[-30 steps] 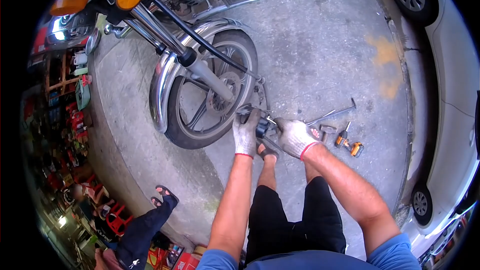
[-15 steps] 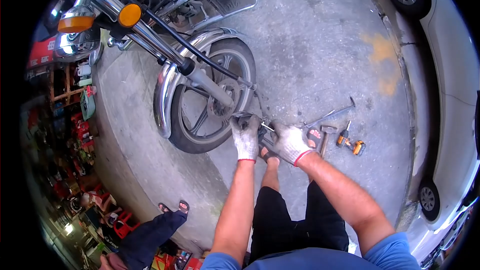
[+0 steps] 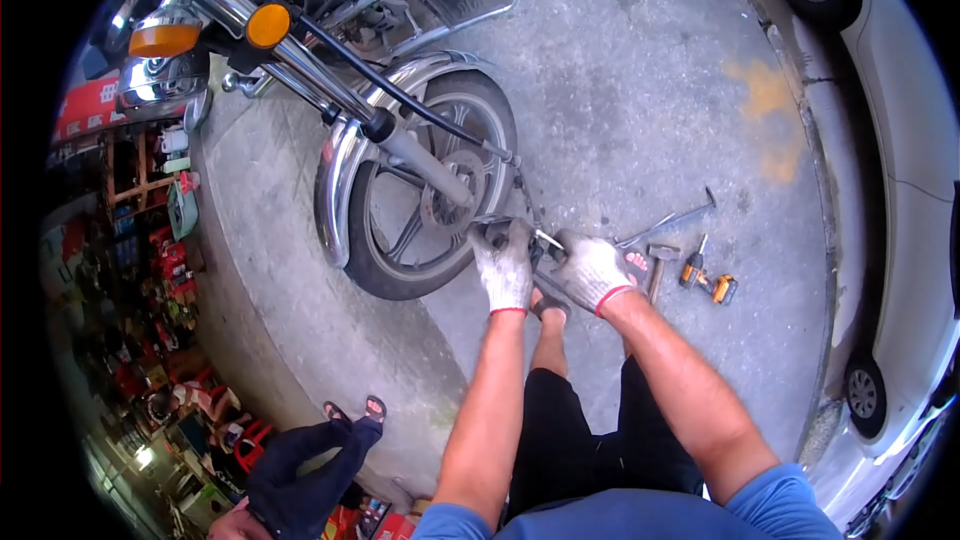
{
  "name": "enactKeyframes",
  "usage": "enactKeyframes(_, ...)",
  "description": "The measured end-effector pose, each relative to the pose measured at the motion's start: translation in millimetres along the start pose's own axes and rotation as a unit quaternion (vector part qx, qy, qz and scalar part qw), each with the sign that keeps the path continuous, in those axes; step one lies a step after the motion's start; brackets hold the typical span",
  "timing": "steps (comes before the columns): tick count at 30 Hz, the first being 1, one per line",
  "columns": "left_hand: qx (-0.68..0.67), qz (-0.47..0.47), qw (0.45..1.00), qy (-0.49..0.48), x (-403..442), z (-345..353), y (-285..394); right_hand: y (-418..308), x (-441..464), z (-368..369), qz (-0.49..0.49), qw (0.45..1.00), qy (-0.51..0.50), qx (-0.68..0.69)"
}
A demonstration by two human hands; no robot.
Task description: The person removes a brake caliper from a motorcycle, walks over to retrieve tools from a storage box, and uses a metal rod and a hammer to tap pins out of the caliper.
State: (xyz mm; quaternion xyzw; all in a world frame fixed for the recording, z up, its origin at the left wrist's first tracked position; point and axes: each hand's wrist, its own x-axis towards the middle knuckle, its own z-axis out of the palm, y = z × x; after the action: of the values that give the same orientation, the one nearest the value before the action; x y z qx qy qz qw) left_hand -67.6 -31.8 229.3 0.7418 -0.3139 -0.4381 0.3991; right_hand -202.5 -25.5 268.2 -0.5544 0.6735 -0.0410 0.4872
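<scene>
"Since the gloves crowd it, where is the dark part (image 3: 541, 256)?"

"Between the hands, partly hidden by the left hand (image 3: 505, 265), whose fingers are wrapped round it."

"And the rod (image 3: 546, 239)?"

"Its bright end shows in the gap, running to the fingers of the right hand (image 3: 592, 270), which look closed on it. I judge it's being worked at the part; whether it's turning, I can't tell."

"What does a move like that ask for?"

"A firm left grip, I'd say, and the rod kept in line so it doesn't slip."

"How are the arms set?"

"The left forearm reaches nearly straight ahead, the back of the glove up. The right slants inward, its knuckles up and fingers curled towards the left hand."

"What's further out?"

"The wheel (image 3: 398, 285) is ahead and left of the left hand. Right of the right hand lie the hammer (image 3: 664, 252) and, beyond it, the drill (image 3: 697, 265). Well behind and left of the left hand, another person's legs (image 3: 300, 470) show."
</scene>
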Motion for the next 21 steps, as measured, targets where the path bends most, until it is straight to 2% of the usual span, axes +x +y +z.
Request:
enactKeyframes(1,0.013,0.007,1.000,0.005,-1,0,0,0,-1,-1,0.000,1.000,-0.002,0.000)
enactKeyframes(3,0.027,0.015,0.999,0.010,0,-3,0,1,2,-9,0.051,0.994,0.064,0.070)
enactKeyframes(4,-0.013,-0.014,1.000,0.004,2,-6,-2,9,6,-4,0.052,0.994,0.063,0.070)
enactKeyframes(6,-0.053,-0.044,0.998,-0.002,3,-7,-8,23,16,7,-0.108,0.959,0.110,0.239)
enactKeyframes(7,-0.095,-0.055,0.994,-0.010,2,-7,-11,24,20,8,-0.107,0.961,0.043,0.251)
enactKeyframes(9,-0.136,-0.064,0.989,-0.017,2,-7,-11,21,26,12,-0.118,0.965,0.036,0.232)
enactKeyframes(12,-0.085,-0.072,0.993,-0.045,2,-8,-10,16,32,14,-0.131,0.967,0.038,0.214)
enactKeyframes(14,-0.091,-0.047,0.993,-0.050,5,-7,-14,14,33,11,-0.113,0.988,0.033,0.096)
enactKeyframes(18,-0.064,-0.036,0.996,-0.057,10,-6,-16,21,32,23,-0.077,0.989,0.011,0.127)
enactKeyframes(20,-0.060,-0.029,0.996,-0.062,12,-4,-19,27,30,30,-0.143,0.966,0.121,0.176)
enactKeyframes(21,-0.060,-0.030,0.996,-0.063,11,-4,-18,27,30,33,-0.142,0.967,0.120,0.176)
